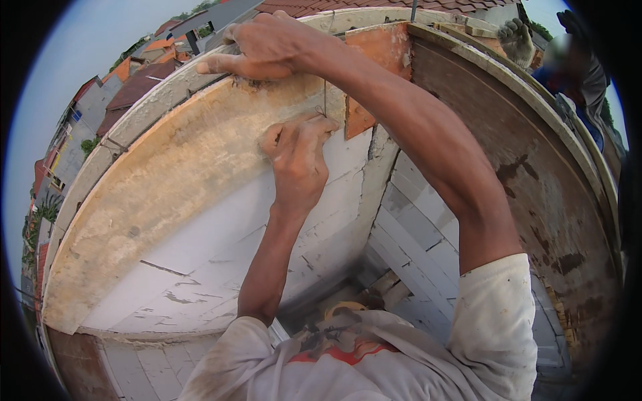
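Note:
My left hand (297, 157) is raised against the inner side of a yellowish, cement-stained form board (194, 140). Its fingers are closed in a pinch on a thin wire (325, 97) that runs down the board from near the top. My right hand (271, 50) lies across the board's top edge, with its arm reaching over from the right. The thumb stretches out to the left, apart from the bent fingers, whose tips are partly hidden. No object shows in that hand.
A rusty orange plate (361, 120) fills the corner beside a brown form board (515, 154). Pale block walls (207, 267) drop away below. Another person's gloved hand (516, 43) is beyond the right rim. Roofs (134, 93) lie outside.

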Available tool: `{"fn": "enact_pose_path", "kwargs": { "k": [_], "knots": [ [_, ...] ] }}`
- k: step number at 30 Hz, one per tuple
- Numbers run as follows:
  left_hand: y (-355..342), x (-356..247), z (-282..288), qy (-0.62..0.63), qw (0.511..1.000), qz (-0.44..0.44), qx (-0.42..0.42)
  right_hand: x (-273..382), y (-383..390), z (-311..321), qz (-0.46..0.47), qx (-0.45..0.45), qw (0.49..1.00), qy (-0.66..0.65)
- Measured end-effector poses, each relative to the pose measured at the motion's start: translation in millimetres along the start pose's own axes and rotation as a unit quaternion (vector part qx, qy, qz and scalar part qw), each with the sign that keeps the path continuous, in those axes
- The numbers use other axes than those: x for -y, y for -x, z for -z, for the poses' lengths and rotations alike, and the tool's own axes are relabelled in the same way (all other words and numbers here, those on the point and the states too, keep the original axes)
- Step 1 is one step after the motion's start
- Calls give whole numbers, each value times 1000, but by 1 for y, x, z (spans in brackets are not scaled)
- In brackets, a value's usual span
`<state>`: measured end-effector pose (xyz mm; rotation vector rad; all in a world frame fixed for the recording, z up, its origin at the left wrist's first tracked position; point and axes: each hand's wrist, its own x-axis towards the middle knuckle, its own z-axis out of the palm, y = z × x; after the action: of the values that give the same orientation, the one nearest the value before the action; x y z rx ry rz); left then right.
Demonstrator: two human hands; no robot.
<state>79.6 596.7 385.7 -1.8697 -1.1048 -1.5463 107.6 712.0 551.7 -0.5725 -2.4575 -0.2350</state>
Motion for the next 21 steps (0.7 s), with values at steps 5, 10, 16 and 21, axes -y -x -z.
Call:
{"fn": "enact_pose_path", "kwargs": {
  "k": [5, 10, 16, 21],
  "knots": [
    [5, 0, 3, -48, 999, 0, -4, -1, 1, 2, 2, 6, 1000, -5],
    [9, 4, -10, -21, 1000, 4, -20, -1, 2, -2, 0, -8, 1000, -26],
    [12, 12, -18, -11, 999, -6, -38, -17, 84, 71, 78, -265, 959, 69],
    [16, 12, -25, 19, 998, 11, -52, -5, 258, 228, -154, -207, 884, 391]
  ]
}}
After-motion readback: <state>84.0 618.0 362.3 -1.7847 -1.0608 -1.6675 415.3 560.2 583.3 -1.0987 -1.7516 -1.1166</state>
